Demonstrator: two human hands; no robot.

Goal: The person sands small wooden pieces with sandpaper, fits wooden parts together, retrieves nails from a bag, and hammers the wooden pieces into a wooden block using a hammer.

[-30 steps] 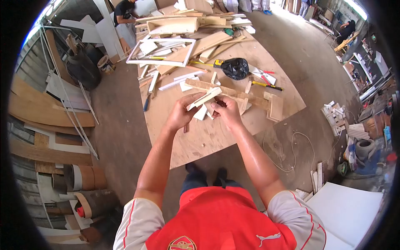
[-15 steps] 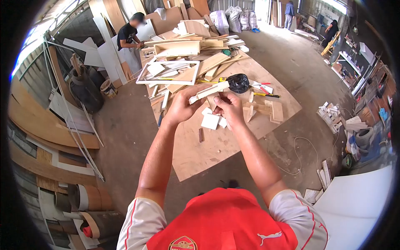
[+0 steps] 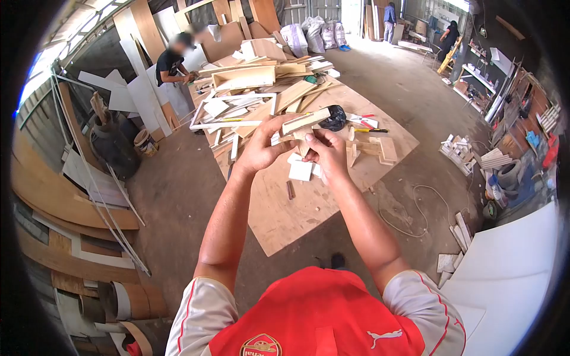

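Observation:
Between my hands, above the plywood table (image 3: 279,219), is a small wooden assembly (image 3: 306,121) with a pale strip across its top and a piece extending below. My left hand (image 3: 265,145) is closed on the assembly's left side. The fingers of my right hand (image 3: 327,153) pinch its lower piece. White square pieces (image 3: 301,169) and a short dark reddish strip (image 3: 290,190) lie on the table below. A black plastic bag (image 3: 336,118) sits just beyond the assembly, beside pliers with red handles (image 3: 369,123) and a yellow and black tool (image 3: 371,130).
Wood offcuts (image 3: 291,95) and a white frame (image 3: 202,125) are piled at the table's far side. A person (image 3: 171,70) stands at the far left. Joined wood blocks (image 3: 387,149) lie on the right. A cable (image 3: 424,207) runs across the floor.
My hands and the assembly are higher above the table, and its strip is turned to show a broader face. The view has tilted up, showing more of the workshop's far end.

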